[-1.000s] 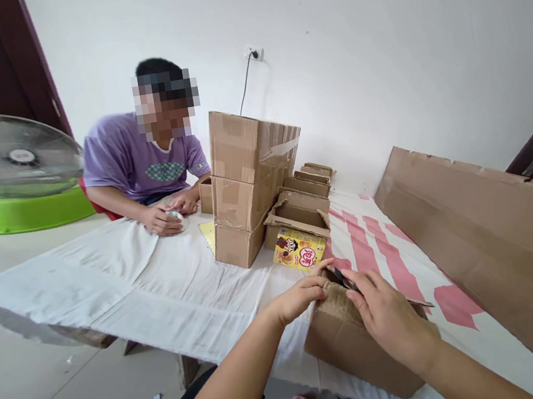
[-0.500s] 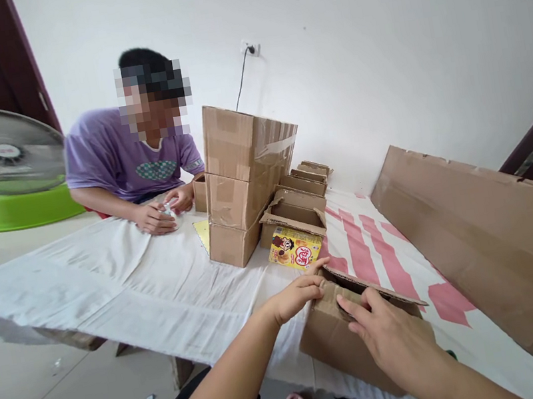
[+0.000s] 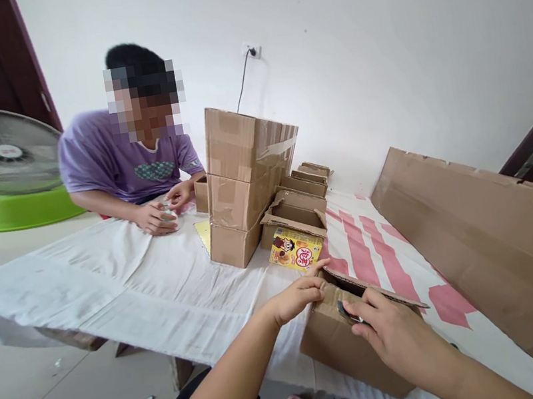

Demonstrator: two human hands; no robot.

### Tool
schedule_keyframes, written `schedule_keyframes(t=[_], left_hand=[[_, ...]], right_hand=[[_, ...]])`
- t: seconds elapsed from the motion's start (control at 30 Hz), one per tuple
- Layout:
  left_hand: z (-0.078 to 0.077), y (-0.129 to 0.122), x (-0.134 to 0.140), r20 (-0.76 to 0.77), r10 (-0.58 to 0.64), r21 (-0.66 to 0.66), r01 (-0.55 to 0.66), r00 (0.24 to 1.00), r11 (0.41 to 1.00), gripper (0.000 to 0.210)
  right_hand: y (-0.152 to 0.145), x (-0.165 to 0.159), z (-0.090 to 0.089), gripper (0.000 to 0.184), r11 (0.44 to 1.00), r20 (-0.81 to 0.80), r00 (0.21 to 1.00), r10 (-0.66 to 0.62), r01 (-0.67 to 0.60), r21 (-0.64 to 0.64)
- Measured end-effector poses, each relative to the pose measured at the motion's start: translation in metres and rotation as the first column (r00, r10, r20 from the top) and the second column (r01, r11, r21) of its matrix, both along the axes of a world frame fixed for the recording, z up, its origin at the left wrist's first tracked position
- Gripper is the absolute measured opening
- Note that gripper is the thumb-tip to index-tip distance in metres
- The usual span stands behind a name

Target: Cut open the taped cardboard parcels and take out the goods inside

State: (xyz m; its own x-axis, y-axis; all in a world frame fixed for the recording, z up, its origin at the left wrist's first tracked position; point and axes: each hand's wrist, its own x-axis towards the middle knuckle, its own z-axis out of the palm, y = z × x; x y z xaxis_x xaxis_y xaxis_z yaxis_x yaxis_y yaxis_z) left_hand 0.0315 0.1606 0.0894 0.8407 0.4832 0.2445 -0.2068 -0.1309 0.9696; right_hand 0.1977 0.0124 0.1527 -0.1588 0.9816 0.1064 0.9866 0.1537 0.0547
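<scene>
A cardboard box [image 3: 342, 342] stands at the near edge of the table, with one flap raised along its far side. My left hand [image 3: 299, 297] grips the box's left corner, thumb on the near side and fingers over the rim. Pinched in my right hand [image 3: 393, 331] is a small dark flat piece [image 3: 343, 309] with a shiny edge; its exact kind is unclear. The piece lies against the top of the box's near side. Little of the box's inside shows, and my right hand covers part of its near side.
Beyond my hands stand a tall stack of taped boxes [image 3: 233, 198] and a row of open boxes [image 3: 293, 212], the nearest with a yellow printed panel [image 3: 294, 249]. A long cardboard sheet [image 3: 485, 239] borders the right. Across the table, a person [image 3: 132, 153] handles a small clear item.
My right hand has shifted and turned slightly, so more of the dark piece shows. The left hand keeps its grip on the box. The other person has leaned a little to the left.
</scene>
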Motion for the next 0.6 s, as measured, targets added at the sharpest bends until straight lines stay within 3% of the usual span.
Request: schedule_keyframes(t=[0.13, 0.4, 0.6], left_hand=[[-0.001, 0.001, 0.001, -0.009, 0.006, 0.002, -0.006, 1.0, 1.0, 0.019], [-0.006, 0.004, 0.002, 0.01, 0.014, 0.017, -0.014, 1.0, 1.0, 0.018], [-0.007, 0.003, 0.003, -0.001, 0.03, 0.002, -0.03, 1.0, 1.0, 0.013]], right_hand=[[-0.001, -0.002, 0.006, 0.031, 0.999, -0.007, 1.0, -0.017, 0.017, -0.041], [-0.002, -0.008, -0.011, 0.032, 0.988, 0.166, 0.984, -0.062, 0.037, 0.15], [0.0, -0.009, -0.012, 0.032, 0.977, 0.204, 0.978, -0.037, -0.008, 0.213]])
